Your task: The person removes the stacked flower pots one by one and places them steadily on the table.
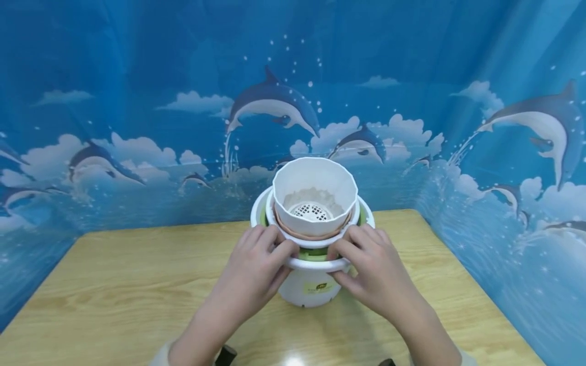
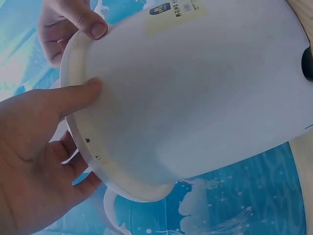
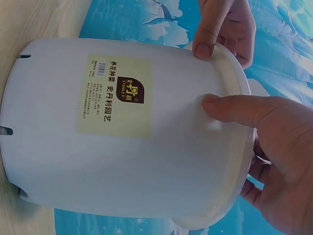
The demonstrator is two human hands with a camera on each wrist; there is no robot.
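Note:
A stack of nested plant pots stands on the table. The outermost is a tall white pot (image 1: 311,299) with a yellow label (image 3: 115,98). Inside it show a green pot (image 1: 313,257), a white rim (image 1: 316,243), a thin terracotta-coloured rim (image 1: 302,234) and, topmost, a faceted white pot (image 1: 316,175) with a drainage grid. My left hand (image 1: 256,256) grips the front left of the outer rim, thumb beneath on the wall, fingers curled over the top. Mirroring it at the front right, my right hand (image 1: 374,259) holds the same rim, thumb below.
The wood-patterned table (image 1: 137,284) extends to both sides of the stack. A blue curtain (image 1: 174,56) printed with dolphins hangs close behind it and along the right side. Small dark objects (image 1: 226,355) show at the bottom edge of the head view.

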